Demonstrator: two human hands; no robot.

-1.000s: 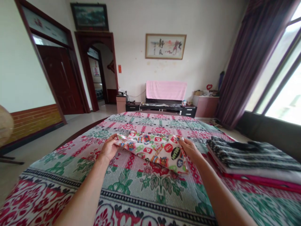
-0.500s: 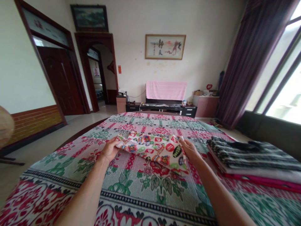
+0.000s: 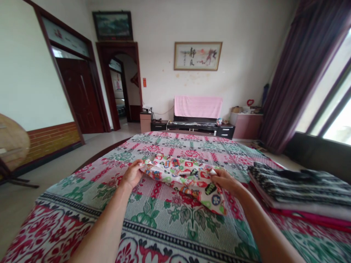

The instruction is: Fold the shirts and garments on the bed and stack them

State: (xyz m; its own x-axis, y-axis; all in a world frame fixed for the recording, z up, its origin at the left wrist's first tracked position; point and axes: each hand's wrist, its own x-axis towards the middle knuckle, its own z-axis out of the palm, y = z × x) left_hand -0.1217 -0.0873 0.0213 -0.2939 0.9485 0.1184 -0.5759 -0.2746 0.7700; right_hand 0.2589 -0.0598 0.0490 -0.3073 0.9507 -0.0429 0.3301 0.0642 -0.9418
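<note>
Head view: printed cloth (image 3: 186,175) pinched at both ends, centre of frame

Left hand (image 3: 133,174): centre-left of frame, coming up from the lower edge. Thumb and fingers closed together, pinching the cloth's upper left end. Right hand (image 3: 227,181): just right of centre. Thumb and fingers pinching the cloth near its upper right end; a small white tip pokes up at the grip.

Cloth: slung between the hands, white ground with red, green and orange badge-like figures. Creased along the middle; its right end hangs lower, toward the bottom of the frame, below the right hand. Whether the lower edge rests on the floral cover (image 3: 192,233) or hangs just above it, I cannot tell from this angle.

Cover: fills the lower half of the frame, pink, grey and green, with a dark patterned band across the near part.

Right of frame: stack of folded cloth (image 3: 298,188) lying on the cover, well apart from the printed piece and beyond the right forearm. Black-and-white striped piece uppermost, pale and bright pink layers beneath.

Upper centre: pink cloth (image 3: 198,106) draped above a low black cabinet (image 3: 226,132); framed picture (image 3: 197,56) on the wall over it. Upper right: purple curtain (image 3: 293,73) beside a bright window (image 3: 338,118).
</note>
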